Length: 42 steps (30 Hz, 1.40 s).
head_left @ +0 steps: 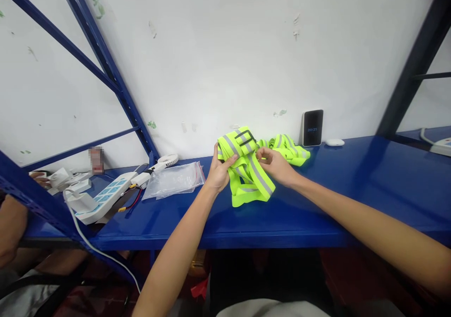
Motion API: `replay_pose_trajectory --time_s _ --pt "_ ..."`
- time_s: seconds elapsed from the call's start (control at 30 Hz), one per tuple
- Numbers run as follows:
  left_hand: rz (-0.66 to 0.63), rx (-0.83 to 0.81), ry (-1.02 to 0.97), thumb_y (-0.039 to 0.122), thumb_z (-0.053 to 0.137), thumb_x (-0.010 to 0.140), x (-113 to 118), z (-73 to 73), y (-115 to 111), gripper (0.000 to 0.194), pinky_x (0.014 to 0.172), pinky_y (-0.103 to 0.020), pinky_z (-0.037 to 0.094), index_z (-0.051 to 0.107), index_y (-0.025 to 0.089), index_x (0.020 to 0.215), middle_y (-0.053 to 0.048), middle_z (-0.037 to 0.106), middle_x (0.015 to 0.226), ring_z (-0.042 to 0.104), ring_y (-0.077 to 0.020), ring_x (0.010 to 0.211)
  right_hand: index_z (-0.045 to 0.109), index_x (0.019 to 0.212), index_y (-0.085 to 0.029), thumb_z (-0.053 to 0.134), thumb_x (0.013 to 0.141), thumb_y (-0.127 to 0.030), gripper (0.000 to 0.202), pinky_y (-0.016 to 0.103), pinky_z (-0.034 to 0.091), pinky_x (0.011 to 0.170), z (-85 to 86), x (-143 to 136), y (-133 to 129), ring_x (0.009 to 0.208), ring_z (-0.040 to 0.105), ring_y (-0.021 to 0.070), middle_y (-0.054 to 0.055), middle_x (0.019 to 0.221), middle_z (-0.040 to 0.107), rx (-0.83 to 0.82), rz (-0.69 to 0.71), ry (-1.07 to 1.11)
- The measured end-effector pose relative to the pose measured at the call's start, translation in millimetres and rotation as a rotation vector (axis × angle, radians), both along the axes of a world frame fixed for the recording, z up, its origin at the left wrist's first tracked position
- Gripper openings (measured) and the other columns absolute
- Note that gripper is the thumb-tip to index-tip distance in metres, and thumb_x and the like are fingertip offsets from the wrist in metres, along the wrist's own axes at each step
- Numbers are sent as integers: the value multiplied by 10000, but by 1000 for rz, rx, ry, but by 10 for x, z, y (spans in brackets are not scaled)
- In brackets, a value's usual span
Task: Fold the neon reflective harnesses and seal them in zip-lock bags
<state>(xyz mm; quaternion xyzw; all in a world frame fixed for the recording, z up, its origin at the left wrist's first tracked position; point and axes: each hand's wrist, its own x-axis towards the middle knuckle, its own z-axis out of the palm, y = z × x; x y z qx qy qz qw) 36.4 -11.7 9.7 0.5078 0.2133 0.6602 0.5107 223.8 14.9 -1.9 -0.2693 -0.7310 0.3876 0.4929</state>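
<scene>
A neon yellow reflective belt (262, 176) with grey stripes is held up over the blue table, partly folded in layers, its lower loops hanging down. A black buckle (245, 137) shows at its top. My left hand (219, 172) grips the folded part from the left, thumb in front and fingers behind. From the right, my right hand (276, 166) is closed in a pinch at the belt's edge; the fingertips are partly hidden. Behind it, more of the same yellow striped webbing (291, 151) lies bunched on the table; whether it joins the held belt is unclear.
Clear plastic bags (174, 181) lie left on the blue table (338, 199), near a small white fan (167, 159) and a power strip (107, 197). A device showing a clock (313, 128) and a white case (334, 143) stand right. Blue rack posts flank; another person's arm (12, 228) is at left.
</scene>
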Motion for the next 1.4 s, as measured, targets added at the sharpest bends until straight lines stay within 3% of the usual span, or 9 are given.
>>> replay_pose_trajectory --time_s 0.23,0.47,0.67,0.83,0.97,1.13,1.23,1.3,1.4 --pt "-73 6 9 223 846 649 -40 46 -18 632 1008 -394 470 504 253 1180 -21 677 1091 644 -223 1096 559 1008 -264 655 807 -564 373 374 568 708 -18 -53 -50 813 675 232 25 839 686 -219 96 165" --pt "-168 29 164 252 835 681 -18 132 -13 637 984 -407 488 513 251 1231 -53 681 1136 645 -258 1108 607 1039 -237 766 711 -530 468 443 577 855 59 -97 -113 1056 680 300 87 1110 718 -350 178 271" --pt "-214 84 339 251 818 701 39 271 36 616 984 -398 478 545 254 1253 -50 681 1125 639 -271 1106 678 1037 -208 851 632 -370 468 511 508 1003 62 -83 -62 1141 648 306 87 1167 720 -234 143 296" --pt "-233 117 377 252 811 712 83 326 102 641 967 -390 483 533 248 1290 -60 677 1135 629 -278 1116 665 1046 -195 848 641 -337 467 526 493 1019 93 -37 -37 1125 650 310 101 1158 717 -28 -57 201" --pt "-222 82 309 273 824 696 64 212 206 596 971 -401 488 555 250 1227 -55 679 1130 630 -272 1118 562 1208 -211 860 641 -354 657 490 535 967 143 11 -71 1140 640 308 109 1241 673 31 -55 182" --pt "-195 47 293 283 815 712 50 29 298 609 983 -409 478 532 258 1250 -63 665 1159 631 -260 1109 589 1180 -199 774 759 -428 514 470 541 950 129 44 -47 1105 652 293 103 1218 681 45 -16 83" --pt "-117 59 366 349 762 776 84 -23 261 670 1010 -420 458 432 281 1355 -94 603 1268 584 -271 1191 629 1128 -195 759 773 -426 443 458 539 946 100 31 14 1071 662 286 95 1171 702 140 -123 126" --pt "50 116 434 425 680 840 102 -53 192 688 1038 -445 432 337 296 1423 -121 525 1361 515 -283 1279 647 1087 -200 768 761 -418 410 449 534 953 88 20 68 1058 666 278 77 1129 719 184 -205 204" --pt "364 441 653 506 635 844 92 -119 69 723 1092 -497 371 303 278 1445 -148 425 1432 424 -300 1348 658 1025 -207 804 711 -399 396 437 549 931 100 23 148 1016 682 265 54 1061 739 159 -315 406"
